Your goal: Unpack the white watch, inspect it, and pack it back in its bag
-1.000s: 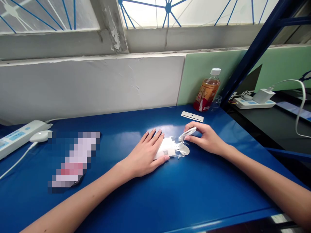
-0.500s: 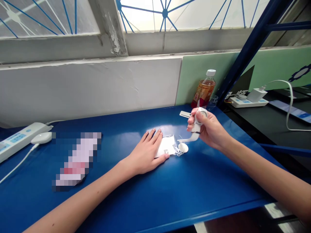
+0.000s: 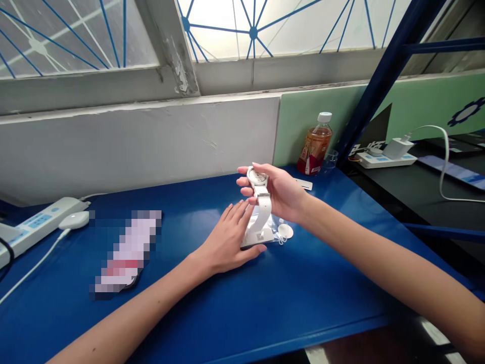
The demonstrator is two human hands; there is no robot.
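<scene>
My right hand (image 3: 282, 192) holds a white wristwatch (image 3: 257, 176) with its round dial facing up. The watch's white strap (image 3: 264, 205) hangs down from the fingers, over a flat white packet. My left hand (image 3: 229, 240) lies flat on the blue table, fingers stretched out, against the left side of the white packet (image 3: 260, 236) in clear plastic. A round white tag (image 3: 285, 231) with a thin string lies just right of the packet. The strap hides part of the packet.
A phone (image 3: 129, 253), partly pixelated, lies on the left near a white power strip (image 3: 45, 220) and a cabled white puck (image 3: 74, 220). At the back right stands a drink bottle (image 3: 315, 146) beside a clear cup (image 3: 330, 159). A white card (image 3: 305, 184) lies behind my right hand.
My right hand has moved left with the watch, from beside the bottle to above the packet, and the dial has turned into view. My left hand stays in place on the table.
</scene>
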